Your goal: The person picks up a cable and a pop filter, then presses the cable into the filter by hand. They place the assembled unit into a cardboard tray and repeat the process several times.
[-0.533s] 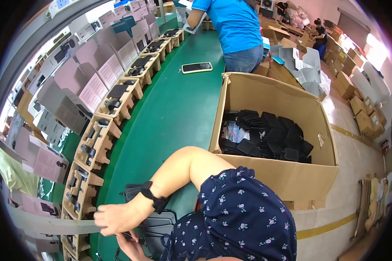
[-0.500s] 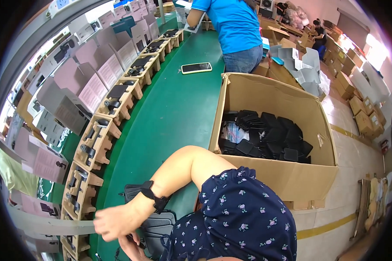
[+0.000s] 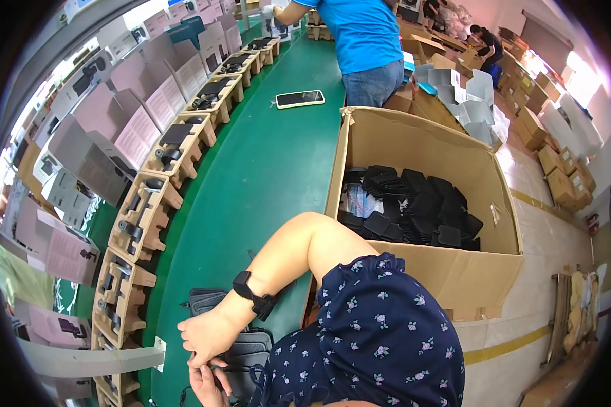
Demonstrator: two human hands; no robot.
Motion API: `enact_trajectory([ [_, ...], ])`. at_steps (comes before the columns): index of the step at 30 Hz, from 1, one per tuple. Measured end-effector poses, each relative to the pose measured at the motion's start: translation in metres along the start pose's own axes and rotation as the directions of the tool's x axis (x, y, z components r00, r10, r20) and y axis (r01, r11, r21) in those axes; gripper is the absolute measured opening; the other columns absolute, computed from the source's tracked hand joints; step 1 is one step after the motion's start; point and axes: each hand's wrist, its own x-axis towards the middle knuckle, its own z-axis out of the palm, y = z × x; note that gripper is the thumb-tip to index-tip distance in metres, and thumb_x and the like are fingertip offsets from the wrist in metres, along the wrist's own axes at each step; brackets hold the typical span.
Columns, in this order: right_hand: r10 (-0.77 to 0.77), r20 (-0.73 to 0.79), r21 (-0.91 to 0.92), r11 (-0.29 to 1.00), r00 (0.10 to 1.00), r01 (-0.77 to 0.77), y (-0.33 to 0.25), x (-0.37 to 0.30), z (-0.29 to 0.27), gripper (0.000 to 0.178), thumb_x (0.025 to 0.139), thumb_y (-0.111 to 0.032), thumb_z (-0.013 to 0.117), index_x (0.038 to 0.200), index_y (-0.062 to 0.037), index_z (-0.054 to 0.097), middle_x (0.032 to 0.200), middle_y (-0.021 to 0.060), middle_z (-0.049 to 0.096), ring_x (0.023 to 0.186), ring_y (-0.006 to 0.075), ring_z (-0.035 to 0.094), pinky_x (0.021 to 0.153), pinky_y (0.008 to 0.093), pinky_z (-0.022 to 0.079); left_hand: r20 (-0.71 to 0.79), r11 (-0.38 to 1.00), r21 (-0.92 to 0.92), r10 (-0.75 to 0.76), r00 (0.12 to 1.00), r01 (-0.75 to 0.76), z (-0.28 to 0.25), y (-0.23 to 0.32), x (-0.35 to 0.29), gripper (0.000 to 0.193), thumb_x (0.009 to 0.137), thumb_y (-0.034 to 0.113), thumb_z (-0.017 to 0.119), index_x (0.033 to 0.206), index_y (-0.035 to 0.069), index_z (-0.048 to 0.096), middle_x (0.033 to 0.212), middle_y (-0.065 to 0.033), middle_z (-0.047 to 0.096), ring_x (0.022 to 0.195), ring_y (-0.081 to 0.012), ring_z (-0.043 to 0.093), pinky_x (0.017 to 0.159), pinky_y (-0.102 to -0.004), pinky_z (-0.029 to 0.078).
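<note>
My right hand (image 3: 212, 334), with a black watch-like band (image 3: 254, 296) on the wrist, reaches across to the left and is closed, fingers bent downward. Just below it my left hand (image 3: 208, 384) is closed too, its fingertips meeting the right hand's. Whatever they pinch is hidden or too small to make out. Under and beside the right forearm lie several flat black cases (image 3: 251, 344) on the green table (image 3: 278, 176). A thin black cable (image 3: 183, 397) shows beside the left hand.
A row of cardboard trays (image 3: 137, 216) holding black parts runs along the left, beside standing printed boxes (image 3: 91, 152). A large open carton (image 3: 448, 278) of black flat pieces stands at right. A phone (image 3: 300, 99) lies farther up; a co-worker in blue (image 3: 360, 34) stands beyond. A metal bar (image 3: 95, 358) juts in.
My right hand has shifted right, off the end of the metal bar, and closer over my left hand. The co-worker's arm has moved left toward the far trays. The view has shifted slightly.
</note>
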Motion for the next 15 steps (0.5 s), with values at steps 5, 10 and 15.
enact_trajectory([
  [5, 0.128, -0.119, 0.015, 0.992, 0.985, -0.127, 0.018, -0.003, -0.005, 0.017, 0.075, -0.024, 0.055, 0.091, -0.0243, 0.059, 0.057, 0.0032, 0.052, 0.051, 0.0253, 0.055, 0.041, 0.0368, 0.038, -0.232, 0.982, 0.028, 0.186, 0.955, -0.184, -0.027, -0.019, 0.009, 0.03, 0.091, 0.015, 0.046, 0.118, 0.003, 0.045, 0.083, -0.0061, 0.056, 0.058, -0.0074, 0.044, 0.046, -0.0183, 0.033],
  [10, 0.223, -0.154, -0.099, 0.966, 0.963, -0.24, 0.063, -0.002, -0.036, 0.022, 0.078, -0.036, 0.055, 0.096, -0.0231, 0.055, 0.063, 0.0039, 0.051, 0.055, 0.023, 0.053, 0.046, 0.0357, 0.039, -0.574, 0.948, 0.197, 0.319, 0.755, -0.251, -0.077, -0.053, 0.011, 0.038, 0.089, 0.02, 0.05, 0.122, 0.003, 0.039, 0.083, -0.0084, 0.055, 0.057, -0.0109, 0.044, 0.05, -0.0212, 0.036],
  [15, 0.304, -0.239, -0.259, 0.896, 0.922, -0.362, 0.129, -0.007, -0.057, 0.017, 0.071, -0.027, 0.059, 0.087, -0.0229, 0.06, 0.061, 0.0031, 0.052, 0.058, 0.0217, 0.057, 0.045, 0.0377, 0.044, -0.595, 0.925, 0.183, 0.374, 0.711, -0.333, -0.111, -0.088, 0.028, 0.027, 0.092, 0.02, 0.048, 0.114, 0.005, 0.047, 0.072, 0.0005, 0.047, 0.05, -0.0018, 0.032, 0.041, -0.0158, 0.023],
])
